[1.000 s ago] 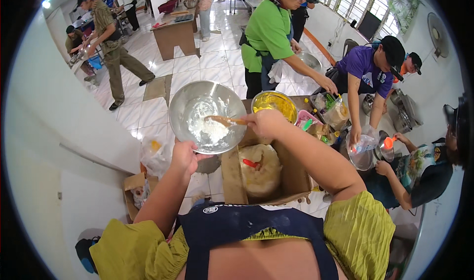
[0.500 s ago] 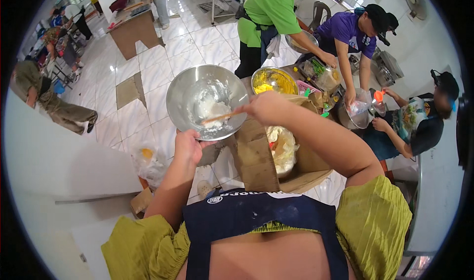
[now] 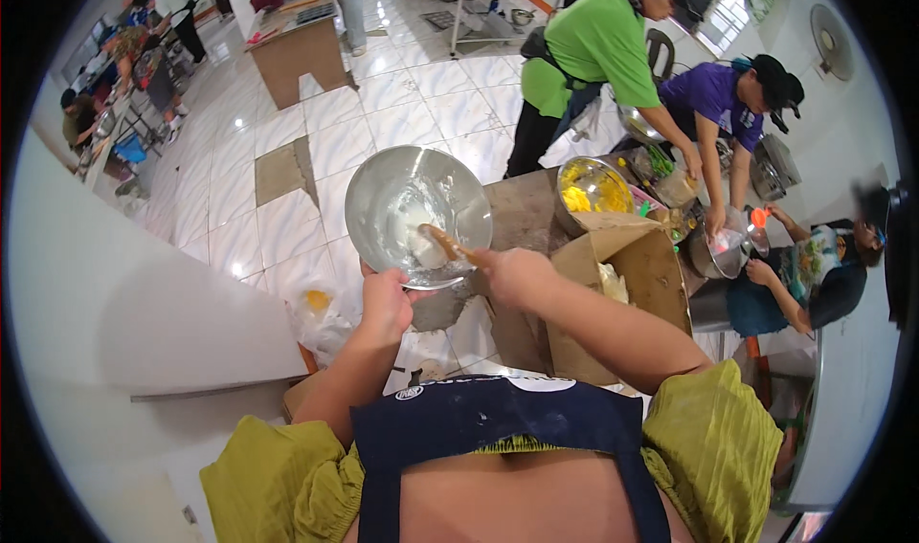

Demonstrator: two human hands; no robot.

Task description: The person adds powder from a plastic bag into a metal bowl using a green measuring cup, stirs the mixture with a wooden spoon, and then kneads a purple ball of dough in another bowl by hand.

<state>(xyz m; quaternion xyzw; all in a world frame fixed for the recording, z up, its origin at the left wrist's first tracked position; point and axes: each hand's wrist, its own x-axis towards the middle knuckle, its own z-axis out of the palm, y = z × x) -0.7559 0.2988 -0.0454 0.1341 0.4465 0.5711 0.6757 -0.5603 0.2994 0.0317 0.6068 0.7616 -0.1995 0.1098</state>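
A wide steel mixing bowl (image 3: 371,194) is held up, tilted so that its inside faces me. My left hand (image 3: 387,302) grips its near rim from below, fingers partly hidden under the bowl. White floury stuff (image 3: 417,248) lies at the bottom and smears the inner wall. Closed round a wooden spoon (image 3: 442,241), my right hand (image 3: 522,277) is at the bowl's right rim. The spoon's broad end reaches into the white stuff.
An open cardboard box (image 3: 661,309) with a plastic bag stands right of my right forearm. Beyond it, a steel bowl of yellow stuff (image 3: 613,194) sits on a wooden table (image 3: 522,208). Several people work at the right. A plastic bag (image 3: 321,318) hangs at the left.
My right hand has moved down, and the spoon's broad end now shows above the white stuff. My view has shifted, so the box and table appear further right.
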